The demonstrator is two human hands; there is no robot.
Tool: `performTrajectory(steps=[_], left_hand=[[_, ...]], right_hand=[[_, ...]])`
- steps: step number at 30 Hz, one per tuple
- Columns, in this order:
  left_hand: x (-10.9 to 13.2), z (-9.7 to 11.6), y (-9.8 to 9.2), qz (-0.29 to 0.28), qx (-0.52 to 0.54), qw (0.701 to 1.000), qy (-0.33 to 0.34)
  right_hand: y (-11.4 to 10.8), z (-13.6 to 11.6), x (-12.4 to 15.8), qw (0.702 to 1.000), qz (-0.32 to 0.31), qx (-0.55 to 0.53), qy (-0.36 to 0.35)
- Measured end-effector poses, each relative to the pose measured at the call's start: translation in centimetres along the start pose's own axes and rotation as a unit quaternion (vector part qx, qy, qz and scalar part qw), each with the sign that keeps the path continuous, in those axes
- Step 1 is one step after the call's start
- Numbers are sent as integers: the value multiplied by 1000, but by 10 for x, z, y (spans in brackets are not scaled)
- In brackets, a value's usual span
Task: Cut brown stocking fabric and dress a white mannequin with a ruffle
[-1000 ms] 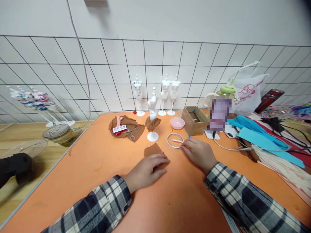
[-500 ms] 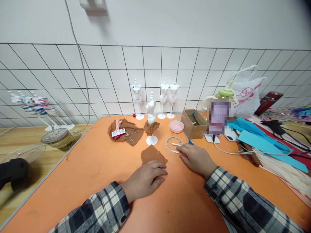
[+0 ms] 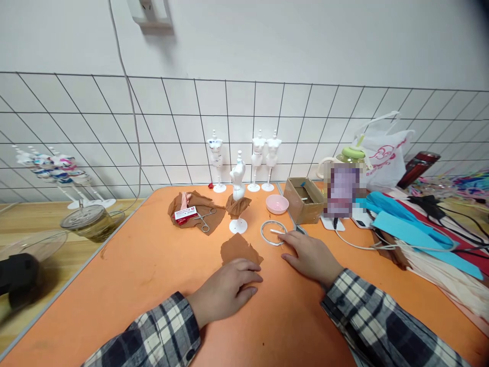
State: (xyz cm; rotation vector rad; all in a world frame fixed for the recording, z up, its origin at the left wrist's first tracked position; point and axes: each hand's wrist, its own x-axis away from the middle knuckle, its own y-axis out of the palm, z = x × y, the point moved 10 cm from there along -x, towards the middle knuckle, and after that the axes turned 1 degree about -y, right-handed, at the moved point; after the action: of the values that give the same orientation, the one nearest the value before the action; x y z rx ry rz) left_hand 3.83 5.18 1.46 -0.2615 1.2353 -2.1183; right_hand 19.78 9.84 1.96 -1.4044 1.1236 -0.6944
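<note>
On orange tabletop (image 3: 153,265): 1 white strip (image 3: 275,231), long axis approx. L–R, is seen across 1 ring (image 3: 262,233), fwd-L of R hand (image 3: 311,257) (nearer; thumb parted, fingertips at strip's R end, grip can't be told). Near edge of 1 brown cloth pc. (image 3: 237,248) is covered by L hand (image 3: 225,288), fingers loosely spread; beyond, 1 dress form (image 3: 237,178) is stood upright.
</note>
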Motion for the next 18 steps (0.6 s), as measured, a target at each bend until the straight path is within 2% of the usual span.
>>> performTrajectory(steps=[9, 18], left_hand=[[1, 0, 0, 18, 29, 999, 23], [0, 0, -3, 24, 42, 999, 22]], right_hand=[[-5, 3, -1, 1000, 19, -12, 7], [-23, 15, 0, 988, 130, -69, 39]])
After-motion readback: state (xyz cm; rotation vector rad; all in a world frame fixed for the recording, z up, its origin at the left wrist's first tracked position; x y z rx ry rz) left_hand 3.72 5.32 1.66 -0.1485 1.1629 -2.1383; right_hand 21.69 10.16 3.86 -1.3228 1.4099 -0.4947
